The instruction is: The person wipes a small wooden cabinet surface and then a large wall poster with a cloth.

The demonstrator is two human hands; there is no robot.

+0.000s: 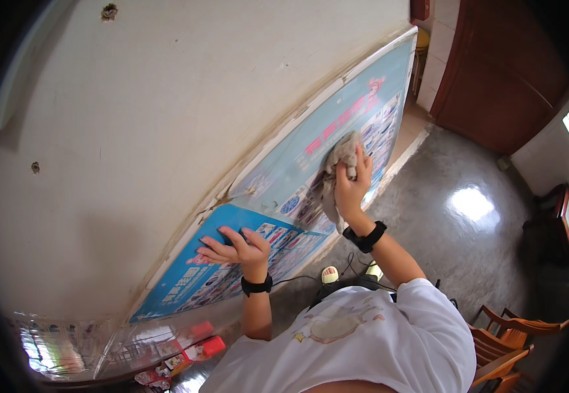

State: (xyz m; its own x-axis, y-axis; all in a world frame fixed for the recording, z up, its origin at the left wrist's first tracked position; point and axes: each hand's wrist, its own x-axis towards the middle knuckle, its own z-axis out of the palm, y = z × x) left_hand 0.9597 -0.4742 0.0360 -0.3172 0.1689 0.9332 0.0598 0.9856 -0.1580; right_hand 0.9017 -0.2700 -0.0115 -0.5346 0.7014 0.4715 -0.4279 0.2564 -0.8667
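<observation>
In my right hand (353, 189) is a crumpled grey cloth (346, 152), pressed against a pale blue wall chart (309, 127) with pink writing and rows of small pictures. A loose end of the cloth hangs below my fingers. My left hand (240, 250) holds nothing; its fingers are spread against or just in front of a brighter blue chart (166, 290) beside the first. Whether the left fingertips touch that chart I cannot tell. Brown, peeling tape (223, 194) runs along the charts' upper border. A black band sits on each wrist.
Off-white wall (142, 123) with small holes rises above the charts. Wooden chairs (500, 344) stand at the lower right on the grey floor (441, 167). A dark red door (500, 73) is at the upper right. Black cables (348, 265) lie near my feet; red packages (186, 353) sit lower left.
</observation>
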